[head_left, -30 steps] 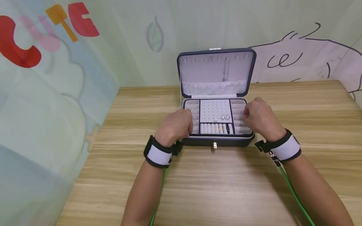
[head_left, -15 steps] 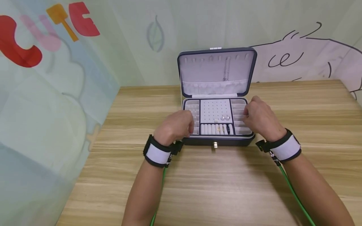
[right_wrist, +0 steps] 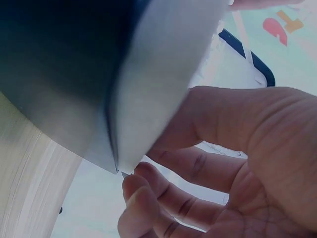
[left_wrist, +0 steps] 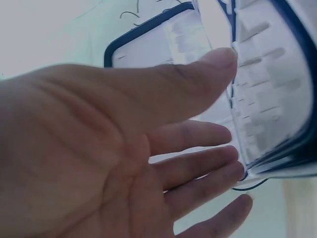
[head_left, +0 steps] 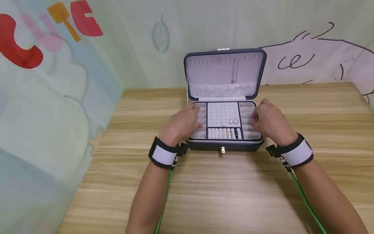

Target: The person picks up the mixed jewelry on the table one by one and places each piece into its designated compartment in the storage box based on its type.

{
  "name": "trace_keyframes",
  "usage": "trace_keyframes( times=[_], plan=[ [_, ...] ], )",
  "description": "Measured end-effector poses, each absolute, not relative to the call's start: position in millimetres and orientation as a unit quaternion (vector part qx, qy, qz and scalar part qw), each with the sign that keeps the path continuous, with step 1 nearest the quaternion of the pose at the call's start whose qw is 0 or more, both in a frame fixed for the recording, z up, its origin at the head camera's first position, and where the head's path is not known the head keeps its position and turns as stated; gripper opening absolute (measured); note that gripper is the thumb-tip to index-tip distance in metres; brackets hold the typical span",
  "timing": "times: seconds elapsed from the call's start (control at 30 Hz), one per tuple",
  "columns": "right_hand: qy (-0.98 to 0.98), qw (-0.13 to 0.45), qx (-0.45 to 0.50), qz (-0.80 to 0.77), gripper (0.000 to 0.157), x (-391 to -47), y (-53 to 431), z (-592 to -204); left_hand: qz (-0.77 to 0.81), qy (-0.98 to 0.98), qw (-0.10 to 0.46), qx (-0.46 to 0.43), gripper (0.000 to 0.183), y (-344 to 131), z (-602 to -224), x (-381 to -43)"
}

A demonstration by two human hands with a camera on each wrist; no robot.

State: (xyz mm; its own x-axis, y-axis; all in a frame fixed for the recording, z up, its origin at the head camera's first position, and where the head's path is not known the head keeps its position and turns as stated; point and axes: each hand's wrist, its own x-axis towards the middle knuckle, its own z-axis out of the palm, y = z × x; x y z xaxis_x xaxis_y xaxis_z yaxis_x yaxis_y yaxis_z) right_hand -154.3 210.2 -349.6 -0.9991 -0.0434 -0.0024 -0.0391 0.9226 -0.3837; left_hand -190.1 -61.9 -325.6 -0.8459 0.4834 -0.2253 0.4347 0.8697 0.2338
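A dark blue jewelry box [head_left: 207,145] stands with its lid [head_left: 216,73] raised, showing a white lining. My left hand [head_left: 181,123] is at the box's left edge, its thumb over the left compartments [head_left: 201,134]. In the left wrist view the fingers [left_wrist: 198,166] are extended and apart, with nothing in them. My right hand [head_left: 271,123] grips the right edge, thumb on the inner side and curled fingers outside. Two pearl-like earrings [head_left: 231,122] sit on the dotted panel [head_left: 219,113]. Several rings [head_left: 236,133] stand in the padded ring rolls [head_left: 213,133].
A silver necklace [head_left: 233,71] hangs inside the lid. The box's metal clasp [head_left: 223,149] faces me. Wood-grain table [head_left: 222,191] surrounds the box, and a printed curtain [head_left: 140,42] rises behind it. Green cables [head_left: 306,198] run along both forearms from the wrist straps [head_left: 298,154].
My left hand has loosened from its curled hold on the left edge; its fingers have straightened and spread away from the thumb. The right hand stays at the right edge.
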Motion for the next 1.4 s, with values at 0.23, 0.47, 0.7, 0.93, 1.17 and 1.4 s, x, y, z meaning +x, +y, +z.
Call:
trace_keyframes(
  times=[0.23,0.47,0.7,0.93,1.17,1.4],
  plan=[
    [0.981,0.004,-0.021,-0.195,0.013,-156.1,213.8,-351.2,0.063,0.956,0.151,0.242,0.057,-57.2,-331.2,-196.1],
    [0.979,0.015,-0.021,-0.202,0.012,-158.7,216.0,-353.4,0.082,0.957,0.149,0.237,0.05,-56.8,-333.0,-201.0],
    [0.976,0.017,-0.044,-0.211,0.018,-166.0,224.9,-353.5,0.167,0.957,0.074,0.225,0.037,-57.5,-332.2,-211.6],
    [0.967,-0.05,-0.02,-0.251,0.026,-175.1,236.4,-352.1,0.313,0.931,-0.1,0.159,0.033,-64.3,-336.0,-234.0],
    [0.95,-0.09,0.011,-0.298,0.042,-183.3,246.0,-351.5,0.372,0.904,-0.161,0.139,0.053,-72.1,-338.4,-263.9],
    [0.932,-0.091,-0.002,-0.35,0.079,-194.0,246.6,-352.7,0.39,0.894,-0.116,0.187,0.062,-78.3,-326.2,-290.0]
  ],
)
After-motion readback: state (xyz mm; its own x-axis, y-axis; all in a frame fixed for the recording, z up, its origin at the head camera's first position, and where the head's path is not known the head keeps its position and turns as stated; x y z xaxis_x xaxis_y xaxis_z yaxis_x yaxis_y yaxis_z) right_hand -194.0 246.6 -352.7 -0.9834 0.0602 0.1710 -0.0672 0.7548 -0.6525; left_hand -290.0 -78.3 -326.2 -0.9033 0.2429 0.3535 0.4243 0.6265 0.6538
